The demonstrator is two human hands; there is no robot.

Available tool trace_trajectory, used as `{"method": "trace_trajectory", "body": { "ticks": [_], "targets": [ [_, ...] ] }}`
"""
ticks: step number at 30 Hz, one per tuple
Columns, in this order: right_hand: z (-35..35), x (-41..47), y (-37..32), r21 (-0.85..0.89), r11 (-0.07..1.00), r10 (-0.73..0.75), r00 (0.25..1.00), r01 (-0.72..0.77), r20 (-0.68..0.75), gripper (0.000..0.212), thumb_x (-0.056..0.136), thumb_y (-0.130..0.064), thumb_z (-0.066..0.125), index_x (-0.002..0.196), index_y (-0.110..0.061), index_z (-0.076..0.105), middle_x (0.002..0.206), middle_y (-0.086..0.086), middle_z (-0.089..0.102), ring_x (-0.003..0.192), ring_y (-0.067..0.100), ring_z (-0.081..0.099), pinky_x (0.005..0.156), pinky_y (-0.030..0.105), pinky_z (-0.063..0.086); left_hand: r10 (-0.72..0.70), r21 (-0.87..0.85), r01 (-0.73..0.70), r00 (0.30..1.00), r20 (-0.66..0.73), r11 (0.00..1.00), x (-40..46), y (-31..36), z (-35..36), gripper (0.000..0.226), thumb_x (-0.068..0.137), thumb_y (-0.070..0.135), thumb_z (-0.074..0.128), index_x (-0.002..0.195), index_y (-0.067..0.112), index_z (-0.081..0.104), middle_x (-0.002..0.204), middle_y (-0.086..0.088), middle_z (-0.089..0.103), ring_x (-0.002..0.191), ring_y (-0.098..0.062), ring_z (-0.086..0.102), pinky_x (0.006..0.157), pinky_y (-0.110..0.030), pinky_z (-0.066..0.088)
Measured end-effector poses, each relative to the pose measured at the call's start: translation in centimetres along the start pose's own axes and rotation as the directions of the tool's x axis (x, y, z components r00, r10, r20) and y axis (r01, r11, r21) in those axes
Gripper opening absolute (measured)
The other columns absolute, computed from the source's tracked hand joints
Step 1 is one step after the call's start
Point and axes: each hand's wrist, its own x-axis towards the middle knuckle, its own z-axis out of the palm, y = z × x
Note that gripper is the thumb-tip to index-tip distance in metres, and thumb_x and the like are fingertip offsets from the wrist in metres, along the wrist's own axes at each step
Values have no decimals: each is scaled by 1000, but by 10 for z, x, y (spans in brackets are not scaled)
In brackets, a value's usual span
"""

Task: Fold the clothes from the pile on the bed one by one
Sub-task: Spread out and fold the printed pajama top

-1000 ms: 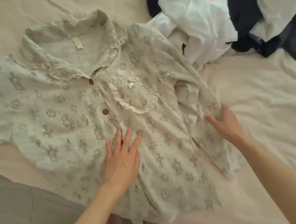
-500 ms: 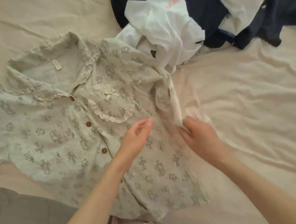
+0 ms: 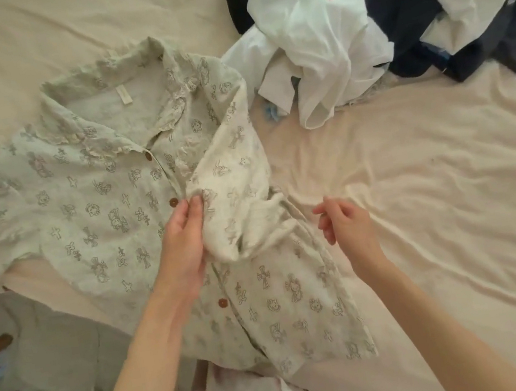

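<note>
Printed shirt (image 3: 92, 201) on bed (image 3: 436, 200), one side folded in.
Left hand (image 3: 186, 240) rests on folded sleeve (image 3: 237, 198), fingers straight, seemingly pressing. Right hand (image 3: 346, 225) just beside it, loosely curled, holding nothing. Clothes pile (image 3: 358, 27) well beyond both hands.

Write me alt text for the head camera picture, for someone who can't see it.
A person's left hand presses the folded-in sleeve of a pale printed shirt spread on a cream bed sheet, while the right hand hovers beside it, holding nothing. A pile of white and navy clothes lies beyond.
</note>
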Motion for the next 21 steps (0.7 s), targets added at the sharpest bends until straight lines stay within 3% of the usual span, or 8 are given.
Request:
{"method": "trace_trajectory", "body": {
  "ticks": [1,3,6,8,10,13,16,21],
  "targets": [
    [6,2,-4,63,997,44,999,-45,29,32,100,-25,44,79,-12,65,58,-5,57,47,2,50,48,15,42,5,64,-3,1000,-26,998,-2,4,-22,16,85,39,55,95,34,66,99,9,72,88,-10,69,64,-26,57],
    [20,3,-5,65,991,110,990,-117,93,30,100,-23,45,84,-9,65,64,0,62,51,6,55,50,17,46,-3,389,52,992,-125,920,-3,1,-64,15,91,38,52,85,32,64,85,7,71,84,-15,67,62,-26,51],
    [44,-1,1,34,982,178,971,-186,157,28,99,-24,46,88,-8,66,76,6,68,63,12,61,58,20,51,-96,732,246,966,-242,635,4,-13,-118,20,99,31,44,103,20,59,90,4,60,90,-20,56,76,-35,48],
    [57,-1,2,56,971,220,957,-234,189,28,99,-26,46,90,-9,66,81,6,70,69,14,65,63,21,54,-120,780,297,953,-278,551,15,-15,-133,32,98,30,43,128,18,49,115,-8,59,103,-26,57,90,-41,46],
    [69,2,-3,117,953,249,943,-279,219,26,99,-27,47,94,-10,66,86,6,71,76,15,67,68,23,56,-17,813,248,959,-281,527,31,-6,-128,37,98,30,43,133,17,45,127,-10,54,109,-25,55,90,-38,44],
    [91,16,-17,208,912,298,920,-353,254,26,98,-29,48,101,-7,60,99,8,68,89,19,67,78,27,56,216,860,45,960,-177,509,65,18,-96,39,98,30,44,134,14,45,131,-6,51,112,-20,52,90,-34,41],
    [111,35,-37,341,834,356,895,-434,268,26,97,-32,52,111,-11,58,108,4,64,93,16,63,77,28,52,335,864,-145,942,-29,482,104,42,-58,39,98,27,44,135,12,45,134,-5,49,116,-18,50,95,-29,38],
    [119,62,-57,566,553,606,761,-611,229,11,89,-22,64,84,-13,60,69,-2,57,56,10,52,61,26,44,376,837,-233,926,35,495,158,65,-16,44,97,36,46,137,19,47,138,-4,48,123,-20,48,106,-38,37]
  ]
}}
